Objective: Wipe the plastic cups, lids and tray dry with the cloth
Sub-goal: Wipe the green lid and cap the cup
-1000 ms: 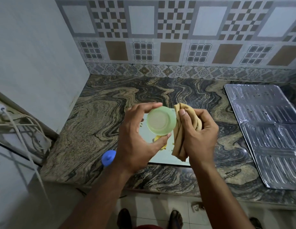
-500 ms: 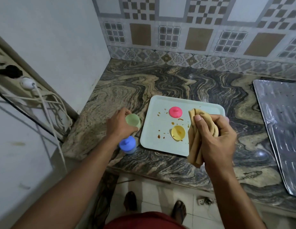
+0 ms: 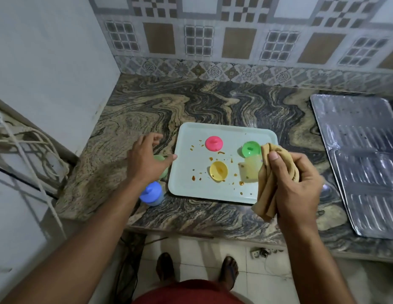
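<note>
Left hand point(image 3: 145, 160), fingers loose and empty, should take a lid from the tray point(image 3: 184, 183)'s centre; right hand point(image 3: 294, 181) grips the cloth point(image 3: 270, 194)

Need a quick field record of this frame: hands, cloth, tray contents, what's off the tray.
left hand: open, over the pale green cup on the counter, left of the tray
right hand: grips the folded tan cloth over the tray's right edge
tray: pale, with brown spots and crumbs
on tray: pink lid, green lid, yellow lid, clear yellowish cup partly behind the cloth
off tray: blue-lidded cup at the tray's near-left corner
counter right: metal sheet
</note>
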